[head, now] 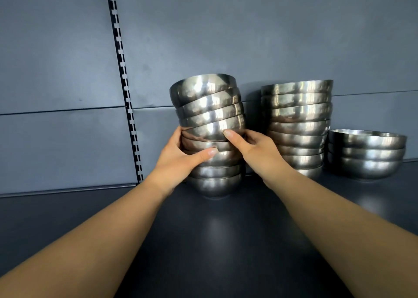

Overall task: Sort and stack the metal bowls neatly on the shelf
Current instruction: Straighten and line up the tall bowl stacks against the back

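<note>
A dark, faintly glossy shelf [214, 241] runs back to a grey panelled wall [248, 37], with a slotted black upright [123, 71] dividing the panels at the left. Three piles of metal bowls stand along the back. The left stack [210, 139] is the tallest and the least settled: its lower bowls sit level, nested rim up, while the upper four [208, 104] lean together toward the left, as a group not yet seated in the bowl beneath.

Both hands are on that stack, and the hold looks meant to fix that lean. The left hand [181, 157] wraps the stack's left side, thumb laid across the front of a middle bowl. The right hand [251, 147] clasps the right side, thumb pressed against the lowest tilted bowl just above the join (its other fingers are hidden behind the metal). Gripping from both sides at the join probably lets the person steady the base while levelling the top.

The middle stack [298, 126] stands just beside the right hand, nearly straight. The short stack [366, 155], three bowls, sits at the far right, perhaps kept apart because its bowls look wider.
</note>
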The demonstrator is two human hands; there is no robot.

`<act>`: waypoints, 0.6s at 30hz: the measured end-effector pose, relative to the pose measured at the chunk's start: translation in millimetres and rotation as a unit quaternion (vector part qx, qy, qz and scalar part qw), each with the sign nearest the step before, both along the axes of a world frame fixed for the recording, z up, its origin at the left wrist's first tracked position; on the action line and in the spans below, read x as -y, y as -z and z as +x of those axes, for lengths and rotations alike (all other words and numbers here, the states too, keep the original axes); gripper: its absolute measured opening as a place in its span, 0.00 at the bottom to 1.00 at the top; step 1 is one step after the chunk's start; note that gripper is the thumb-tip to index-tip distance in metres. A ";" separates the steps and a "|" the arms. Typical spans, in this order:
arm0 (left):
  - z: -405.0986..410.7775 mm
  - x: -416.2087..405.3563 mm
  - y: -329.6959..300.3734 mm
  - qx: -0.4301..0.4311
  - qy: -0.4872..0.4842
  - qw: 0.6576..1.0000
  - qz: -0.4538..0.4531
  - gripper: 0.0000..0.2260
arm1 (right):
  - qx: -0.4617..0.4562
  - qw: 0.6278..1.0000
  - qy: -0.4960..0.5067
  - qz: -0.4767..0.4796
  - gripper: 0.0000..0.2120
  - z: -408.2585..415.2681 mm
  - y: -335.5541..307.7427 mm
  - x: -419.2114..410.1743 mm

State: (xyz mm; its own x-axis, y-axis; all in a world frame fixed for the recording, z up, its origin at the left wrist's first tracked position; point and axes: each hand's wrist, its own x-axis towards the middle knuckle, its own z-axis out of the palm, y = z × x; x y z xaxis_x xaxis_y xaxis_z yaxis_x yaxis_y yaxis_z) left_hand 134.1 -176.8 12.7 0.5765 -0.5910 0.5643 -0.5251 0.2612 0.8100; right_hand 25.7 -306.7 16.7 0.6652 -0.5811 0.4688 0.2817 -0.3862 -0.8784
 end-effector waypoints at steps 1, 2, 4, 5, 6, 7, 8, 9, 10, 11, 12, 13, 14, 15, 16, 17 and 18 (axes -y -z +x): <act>0.9 -0.2 1.0 -0.003 0.006 1.000 0.004 0.26 | -0.003 1.000 0.002 -0.002 0.19 0.3 1.0 1.5; 2.1 -0.3 2.0 -0.005 0.013 1.000 0.009 0.27 | -0.004 1.000 0.003 -0.004 0.17 0.0 2.0 2.9; 4.6 -0.8 4.4 -0.006 0.023 1.000 0.017 0.29 | -0.002 1.000 0.001 -0.004 0.17 0.0 4.7 4.8; 6.0 -0.8 4.9 -0.007 0.026 0.999 0.020 0.30 | 0.000 1.000 0.001 -0.007 0.18 0.5 5.2 5.9; 7.1 -0.9 4.7 -0.008 0.028 0.999 0.025 0.30 | 0.002 1.000 0.001 -0.009 0.20 0.9 5.1 6.4; 7.4 -0.9 4.3 -0.009 0.030 0.999 0.033 0.30 | 0.002 1.000 0.001 -0.009 0.22 1.2 4.9 6.3; 7.3 -1.0 2.5 -0.010 0.035 0.999 0.039 0.30 | 0.001 1.000 -0.001 -0.008 0.22 1.4 3.8 6.2; 6.8 -0.9 0.2 -0.018 0.044 0.998 0.037 0.30 | -0.001 1.000 -0.008 -0.007 0.23 1.2 2.8 5.9; 5.6 -0.8 -2.7 -0.036 0.052 0.998 0.025 0.29 | -0.004 1.000 -0.019 -0.005 0.24 0.8 1.8 5.2; 4.6 -0.7 -5.5 -0.055 0.055 0.997 0.010 0.28 | -0.004 0.999 -0.034 -0.002 0.26 0.1 0.9 4.5; 4.1 -0.4 -7.3 -0.068 0.049 0.997 -0.001 0.28 | -0.003 0.999 -0.049 0.001 0.28 -0.5 1.0 4.4; 3.9 -0.1 -8.8 -0.069 0.038 0.997 -0.006 0.27 | 0.000 0.998 -0.061 0.001 0.27 -1.2 0.9 4.4; 3.9 0.0 -9.1 -0.064 0.029 0.998 -0.006 0.28 | 0.003 0.998 -0.067 -0.001 0.25 -2.2 1.1 4.2; 4.0 0.0 -9.1 -0.058 0.025 0.998 -0.005 0.28 | 0.003 0.998 -0.069 -0.002 0.23 -3.2 1.2 4.4; 4.0 -0.1 -9.1 -0.053 0.025 0.998 -0.005 0.29 | 0.003 0.998 -0.069 -0.002 0.22 -4.0 1.3 5.0; 3.9 -0.3 -8.8 -0.050 0.027 0.998 -0.006 0.30 | 0.005 0.998 -0.071 -0.001 0.21 -4.7 1.9 5.5; 4.2 -0.6 -9.3 -0.047 0.029 0.998 -0.007 0.31 | 0.010 0.997 -0.074 0.002 0.21 -5.3 2.0 5.9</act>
State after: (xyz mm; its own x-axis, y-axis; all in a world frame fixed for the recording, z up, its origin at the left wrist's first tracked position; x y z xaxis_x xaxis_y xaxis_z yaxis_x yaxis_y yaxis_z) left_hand 138.3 -176.3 22.0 0.5920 -0.6174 0.5180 -0.4306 0.3011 0.8509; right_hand 20.4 -312.6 14.7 0.7345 -0.4793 0.4804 0.3527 -0.3352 -0.8736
